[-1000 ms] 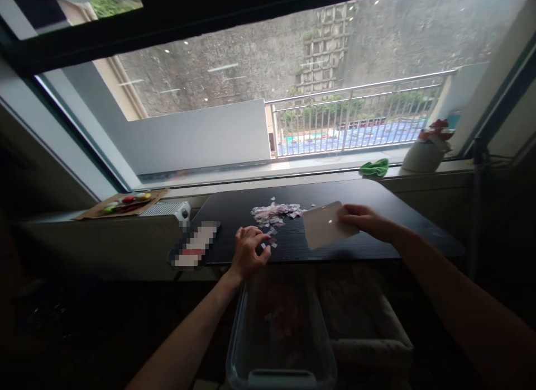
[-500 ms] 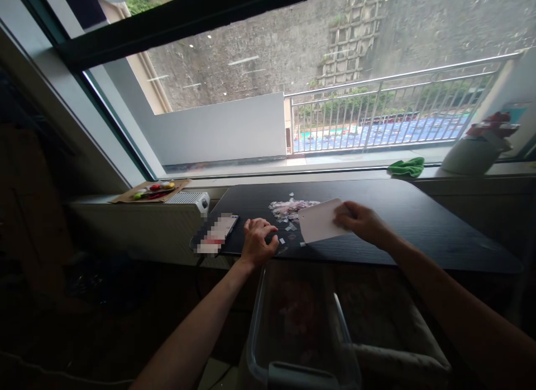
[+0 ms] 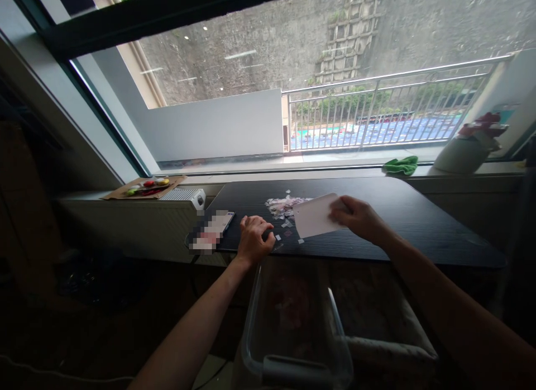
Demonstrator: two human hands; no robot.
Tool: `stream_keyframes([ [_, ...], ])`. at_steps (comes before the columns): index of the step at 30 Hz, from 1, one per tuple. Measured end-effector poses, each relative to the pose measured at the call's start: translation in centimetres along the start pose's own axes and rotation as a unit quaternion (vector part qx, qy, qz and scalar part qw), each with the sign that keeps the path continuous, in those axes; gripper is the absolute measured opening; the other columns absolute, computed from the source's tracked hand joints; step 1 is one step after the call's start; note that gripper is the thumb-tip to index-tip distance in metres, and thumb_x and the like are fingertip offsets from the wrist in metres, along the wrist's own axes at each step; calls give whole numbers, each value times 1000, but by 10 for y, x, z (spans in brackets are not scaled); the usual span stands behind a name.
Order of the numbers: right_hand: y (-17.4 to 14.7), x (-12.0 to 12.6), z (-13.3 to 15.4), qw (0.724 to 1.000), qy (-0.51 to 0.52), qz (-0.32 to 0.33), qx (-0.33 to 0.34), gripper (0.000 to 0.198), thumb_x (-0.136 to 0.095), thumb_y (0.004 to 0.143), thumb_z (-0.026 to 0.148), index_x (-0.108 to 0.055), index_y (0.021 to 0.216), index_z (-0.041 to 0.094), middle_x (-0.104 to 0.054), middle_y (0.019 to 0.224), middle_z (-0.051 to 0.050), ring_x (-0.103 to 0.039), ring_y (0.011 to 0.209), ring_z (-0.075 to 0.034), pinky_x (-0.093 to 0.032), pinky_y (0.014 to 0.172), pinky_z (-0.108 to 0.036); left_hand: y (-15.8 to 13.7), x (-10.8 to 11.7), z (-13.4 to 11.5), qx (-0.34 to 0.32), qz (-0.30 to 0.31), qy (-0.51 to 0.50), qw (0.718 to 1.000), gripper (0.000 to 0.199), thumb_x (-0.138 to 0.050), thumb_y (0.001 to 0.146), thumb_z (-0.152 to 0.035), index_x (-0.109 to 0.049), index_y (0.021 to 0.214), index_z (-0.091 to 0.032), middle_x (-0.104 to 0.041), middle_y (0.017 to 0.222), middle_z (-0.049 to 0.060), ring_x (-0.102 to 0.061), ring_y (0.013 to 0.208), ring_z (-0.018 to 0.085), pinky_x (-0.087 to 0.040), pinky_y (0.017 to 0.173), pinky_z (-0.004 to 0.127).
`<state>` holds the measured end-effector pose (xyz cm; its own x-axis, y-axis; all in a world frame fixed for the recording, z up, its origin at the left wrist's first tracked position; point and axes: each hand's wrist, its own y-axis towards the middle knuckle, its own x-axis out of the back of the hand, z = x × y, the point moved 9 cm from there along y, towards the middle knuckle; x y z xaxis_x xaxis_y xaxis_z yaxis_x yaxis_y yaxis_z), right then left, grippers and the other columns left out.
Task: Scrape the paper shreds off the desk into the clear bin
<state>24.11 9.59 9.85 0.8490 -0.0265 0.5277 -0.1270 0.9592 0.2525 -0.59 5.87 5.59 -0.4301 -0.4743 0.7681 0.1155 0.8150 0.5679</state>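
My right hand (image 3: 354, 215) pinches the right end of a flat white card (image 3: 316, 215) with rounded corners, tilted over the dark table (image 3: 422, 222). Beside the card's far left edge lies a heap of small pale paper-like scraps (image 3: 282, 207), partly hidden by it. A few loose bits are strewn nearer the table's front edge. My left hand (image 3: 253, 236) rests at that edge, left of the scraps, its fingers bent and the thumb held apart, with nothing visible in it. Below the edge stands a clear plastic bin (image 3: 249, 328) with dim pinkish contents.
Left of my left hand lies a phone (image 3: 228, 222), partly blurred out. A radiator (image 3: 134, 225) carries cardboard with colourful items (image 3: 146, 186). On the windowsill are a green cloth (image 3: 401, 165) and a white container (image 3: 460, 152). A pale-edged box (image 3: 389, 345) is right of the bin.
The view has shifted slightly, moving everything a little left in the picture. Against the table, both hands, the card and the scraps look nearly the same.
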Motion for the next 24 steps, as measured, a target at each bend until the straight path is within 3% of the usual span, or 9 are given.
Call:
stream_keyframes([
  [4,2,-4,-8,1000,-4,16,-19,10,-59,68,28,-59,73,19,-57,65,0,-50,60,-15,-40,53,-27,0,0,-1,-6,-3,0,1000,16,-54,75,-20,-67,84,-22,-65,90,4,-56,104,25,-25,110,52],
  [11,6,-6,-50,988,89,0,-130,11,-62,63,23,-63,74,20,-65,69,-3,-56,62,-16,-45,53,-25,0,1,-1,-7,-1,-1,1000,15,-55,74,-21,-67,84,-22,-65,89,4,-56,103,25,-24,110,52],
  [14,6,-16,-61,980,123,26,-153,13,-65,62,23,-65,74,20,-68,74,-4,-60,64,-17,-48,55,-27,-1,1,-1,-7,0,-1,1000,15,-55,74,-21,-67,84,-23,-65,89,4,-56,104,25,-24,110,52],
  [24,-3,-34,-62,964,169,66,-194,16,-69,60,21,-67,76,20,-72,76,-5,-65,71,-21,-53,62,-30,0,1,-1,-9,-2,-3,1000,14,-55,75,-21,-67,84,-22,-65,88,4,-56,104,25,-25,110,52],
])
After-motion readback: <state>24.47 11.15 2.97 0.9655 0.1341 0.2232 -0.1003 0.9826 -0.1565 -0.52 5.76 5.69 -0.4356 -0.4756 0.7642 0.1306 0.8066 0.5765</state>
